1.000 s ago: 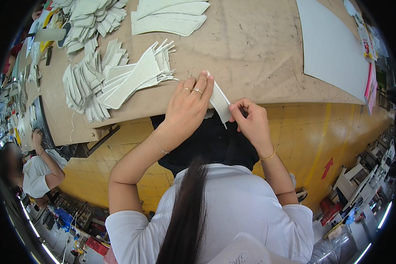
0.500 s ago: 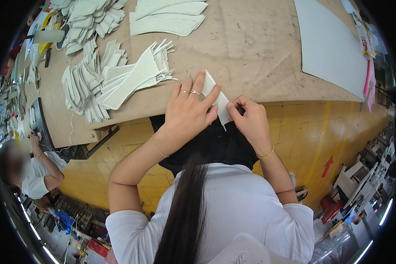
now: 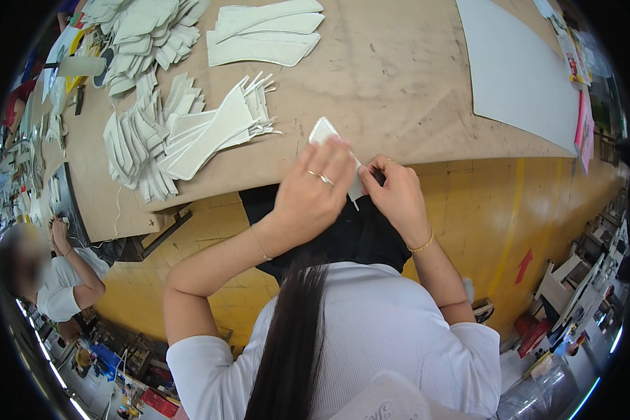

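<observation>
A narrow white fabric piece (image 3: pixel 324 129) with a stitched-looking border lies slantwise across the table's near edge. My left hand (image 3: pixel 311 192) covers its middle, fingers pressed together and bent over it; the fingertips are a little smeared and the thumb is hidden. At the near end, my right hand (image 3: pixel 397 194) pinches the piece's right edge between thumb and curled fingers. A thin tail of thread or cord hangs from that end, above my dark lap. To the left sits a fanned stack of similar white pieces (image 3: pixel 213 134), with cord ends sticking out.
More white pieces (image 3: pixel 154 31) are heaped at the far left, and several broader ones (image 3: pixel 266 35) lie at the back. A big pale sheet (image 3: pixel 518 77) covers the table's (image 3: pixel 392 91) right side. Another person (image 3: pixel 63 280) works at the left. A thread cone (image 3: pixel 80 66) lies farther back.
My left hand has slid nearer to me along the fabric piece, its spread fingers drawing together and uncovering the far tip. My right hand keeps its pinch at almost the same spot.
</observation>
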Available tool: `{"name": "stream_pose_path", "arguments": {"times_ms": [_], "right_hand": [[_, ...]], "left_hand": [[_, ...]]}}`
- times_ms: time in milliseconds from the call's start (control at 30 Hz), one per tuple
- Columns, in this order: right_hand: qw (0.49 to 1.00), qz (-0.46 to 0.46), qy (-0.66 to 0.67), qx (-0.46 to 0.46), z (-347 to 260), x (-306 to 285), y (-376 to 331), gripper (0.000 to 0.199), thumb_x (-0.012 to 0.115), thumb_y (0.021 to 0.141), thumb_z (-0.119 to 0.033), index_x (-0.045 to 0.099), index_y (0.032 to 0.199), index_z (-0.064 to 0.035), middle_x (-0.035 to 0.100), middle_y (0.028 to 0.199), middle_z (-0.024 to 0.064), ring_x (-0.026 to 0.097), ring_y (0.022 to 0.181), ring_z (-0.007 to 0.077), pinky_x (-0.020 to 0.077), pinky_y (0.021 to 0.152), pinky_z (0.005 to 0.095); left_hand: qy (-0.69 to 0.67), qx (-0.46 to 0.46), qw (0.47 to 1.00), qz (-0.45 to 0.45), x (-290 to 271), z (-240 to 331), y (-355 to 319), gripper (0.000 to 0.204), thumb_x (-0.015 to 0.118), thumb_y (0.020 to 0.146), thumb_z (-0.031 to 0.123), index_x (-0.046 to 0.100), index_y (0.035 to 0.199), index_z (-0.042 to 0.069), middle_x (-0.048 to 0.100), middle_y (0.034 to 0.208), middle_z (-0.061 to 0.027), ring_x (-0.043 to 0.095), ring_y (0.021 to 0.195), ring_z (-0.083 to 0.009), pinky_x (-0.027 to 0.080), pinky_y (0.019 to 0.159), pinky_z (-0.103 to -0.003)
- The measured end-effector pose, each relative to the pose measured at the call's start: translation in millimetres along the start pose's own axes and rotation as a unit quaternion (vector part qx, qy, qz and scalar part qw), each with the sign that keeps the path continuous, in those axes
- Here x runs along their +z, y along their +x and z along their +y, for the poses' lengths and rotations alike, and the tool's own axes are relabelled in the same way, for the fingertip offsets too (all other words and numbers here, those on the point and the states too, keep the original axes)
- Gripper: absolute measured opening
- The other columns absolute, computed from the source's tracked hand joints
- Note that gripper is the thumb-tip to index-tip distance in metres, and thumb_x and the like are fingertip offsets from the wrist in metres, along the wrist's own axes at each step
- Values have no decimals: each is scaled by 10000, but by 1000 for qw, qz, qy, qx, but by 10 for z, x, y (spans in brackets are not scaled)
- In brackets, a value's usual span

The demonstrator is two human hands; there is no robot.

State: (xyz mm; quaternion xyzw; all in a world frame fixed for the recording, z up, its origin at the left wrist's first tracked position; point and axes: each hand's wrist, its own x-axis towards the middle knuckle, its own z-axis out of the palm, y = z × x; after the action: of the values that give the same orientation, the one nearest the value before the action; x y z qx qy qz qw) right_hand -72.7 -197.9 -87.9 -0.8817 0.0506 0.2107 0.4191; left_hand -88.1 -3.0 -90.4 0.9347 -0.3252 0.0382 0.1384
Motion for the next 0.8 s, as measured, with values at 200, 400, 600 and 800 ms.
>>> {"name": "stream_pose_path", "arguments": {"times_ms": [200, 400, 600, 800], "right_hand": [[999, -33, 17, -12, 7, -79, 101, 251, 692, 973, -228, 707, 917, 17, 678, 669, 58, 626, 539, 103, 497, 556, 260], [993, -68, 87, 41, -254, -307, 286, 260, 701, 981, -262, 706, 988, -1, 659, 691, 11, 590, 543, 78, 484, 547, 235], [989, -62, 97, 92, -131, -425, 283, 268, 710, 976, -287, 705, 940, -21, 660, 679, 8, 565, 523, 54, 434, 504, 210], [991, -59, 73, 94, -46, -422, 323, 281, 705, 976, -291, 698, 908, -18, 659, 659, 8, 569, 519, 53, 420, 489, 212]], "left_hand": [[-27, -32, 999, -17, 74, -173, -33, 657, 699, 800, 168, 545, 1431, 70, 549, 1453, -119, 467, 1401, -306, 296, 1198, -547], [31, -76, 997, 14, 52, -413, 81, 553, 657, 847, 142, 583, 1391, 72, 576, 1423, -91, 502, 1362, -262, 331, 1142, -518], [30, -85, 996, 26, 123, -386, 55, 550, 664, 846, 154, 592, 1387, 81, 568, 1432, -92, 475, 1386, -270, 316, 1153, -516], [33, -82, 996, 0, 69, -361, 97, 540, 640, 858, 198, 604, 1395, 153, 543, 1454, -104, 449, 1403, -285, 300, 1158, -532]]}}
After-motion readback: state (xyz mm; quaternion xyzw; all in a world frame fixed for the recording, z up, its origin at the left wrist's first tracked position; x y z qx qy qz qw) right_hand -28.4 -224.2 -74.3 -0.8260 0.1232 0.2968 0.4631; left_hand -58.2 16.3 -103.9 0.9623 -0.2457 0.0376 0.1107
